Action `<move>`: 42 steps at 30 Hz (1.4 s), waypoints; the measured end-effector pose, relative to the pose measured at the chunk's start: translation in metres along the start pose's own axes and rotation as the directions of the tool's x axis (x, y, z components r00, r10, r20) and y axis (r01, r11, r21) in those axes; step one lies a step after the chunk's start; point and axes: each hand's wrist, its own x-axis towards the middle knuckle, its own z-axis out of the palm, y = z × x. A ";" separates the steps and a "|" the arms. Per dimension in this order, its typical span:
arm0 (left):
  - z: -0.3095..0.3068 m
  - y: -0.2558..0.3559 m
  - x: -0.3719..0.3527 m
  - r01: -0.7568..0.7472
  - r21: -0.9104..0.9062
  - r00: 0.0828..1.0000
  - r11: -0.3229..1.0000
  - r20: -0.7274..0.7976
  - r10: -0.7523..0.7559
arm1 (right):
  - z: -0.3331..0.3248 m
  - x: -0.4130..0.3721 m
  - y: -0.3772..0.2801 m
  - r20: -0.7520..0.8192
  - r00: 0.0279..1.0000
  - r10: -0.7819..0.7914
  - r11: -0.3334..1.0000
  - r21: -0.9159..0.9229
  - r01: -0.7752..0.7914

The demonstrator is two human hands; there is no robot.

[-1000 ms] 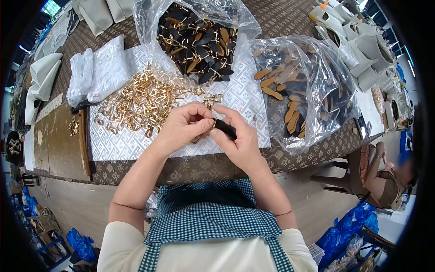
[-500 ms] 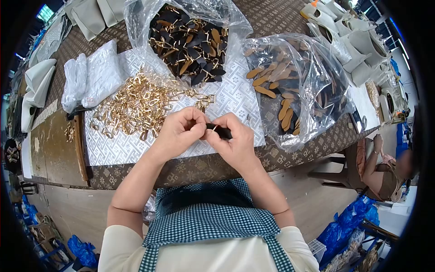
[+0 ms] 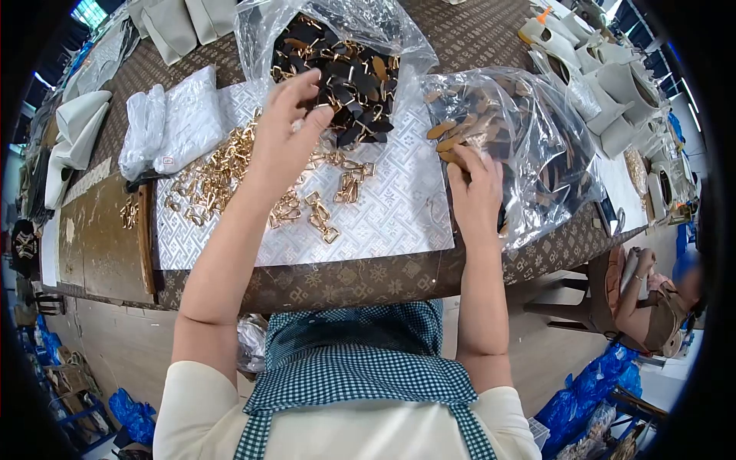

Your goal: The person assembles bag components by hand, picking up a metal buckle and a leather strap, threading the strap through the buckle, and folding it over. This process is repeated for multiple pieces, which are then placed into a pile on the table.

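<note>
My left hand (image 3: 287, 142) is open, thumb and fingers apart, over the near left edge of a clear plastic bag (image 3: 414, 46). Black leather tabs fitted with gold buckles (image 3: 353, 84) fill that bag. To the right, my right hand (image 3: 479, 184) reaches to the mouth of a second clear bag (image 3: 537, 169). Its thumb and fingers close on a brown leather tab (image 3: 448, 156) at the bag's left edge; the fingertips partly hide it. Loose gold buckles (image 3: 218, 180) lie heaped beneath and left of my left forearm, with several more (image 3: 322, 218) to its right.
A white patterned sheet (image 3: 383, 230) covers part of the brown table cloth (image 3: 368, 280). White plastic packets (image 3: 188, 119) and a worn board (image 3: 103, 238) are at left. Pale bag-like pieces (image 3: 629, 77) stand at far right. A person (image 3: 652, 299) sits beyond the table's right end.
My hands have come apart from the small black piece they held together. The left has moved up to the buckled tabs, the right across to the brown tabs.
</note>
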 end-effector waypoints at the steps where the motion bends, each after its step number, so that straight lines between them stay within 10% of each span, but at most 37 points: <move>1: -0.001 -0.002 -0.001 -0.050 0.186 0.997 0.981 0.066 0.038 | 0.004 -0.002 0.006 0.029 0.999 0.031 0.998 -0.058 -0.029; 5: 0.024 -0.020 -0.028 -0.363 0.476 0.914 0.801 0.348 0.207 | 0.010 -0.007 0.007 0.002 1.000 -0.018 0.992 -0.121 0.019; 9: 0.042 -0.022 -0.034 -0.316 0.621 0.929 0.717 0.355 0.102 | 0.006 -0.008 0.003 -0.006 0.999 -0.038 0.993 -0.109 0.037; 12: 0.042 -0.015 -0.035 -0.268 0.660 0.930 0.702 0.367 0.009 | -0.002 -0.010 -0.013 -0.069 0.992 -0.103 0.993 0.055 0.107; 15: 0.036 -0.015 -0.039 -0.277 0.632 0.928 0.724 0.373 0.029 | -0.003 -0.021 -0.040 0.131 0.981 0.140 0.825 0.532 -0.189; 18: 0.029 0.003 -0.043 0.219 0.356 0.886 0.908 0.317 -0.338 | 0.004 -0.029 -0.055 0.283 0.946 0.159 0.721 0.621 -0.307; 21: 0.020 -0.004 -0.049 0.400 -0.290 0.873 0.870 0.408 -0.265 | 0.011 -0.033 -0.056 0.387 0.915 0.117 0.651 0.665 -0.365; 28: 0.020 -0.003 -0.055 0.420 -0.337 0.822 0.843 0.534 -0.196 | 0.008 -0.034 -0.068 0.552 0.831 0.071 0.425 0.737 -0.526; 34: 0.021 -0.001 -0.053 0.410 -0.274 0.840 0.870 0.485 -0.243 | -0.008 -0.033 -0.089 0.409 0.912 -0.024 0.757 0.604 -0.251; 42: 0.021 0.000 -0.056 0.360 -0.173 0.825 0.917 0.519 -0.226 | 0.007 -0.044 -0.083 0.292 0.956 -0.017 0.830 0.537 -0.150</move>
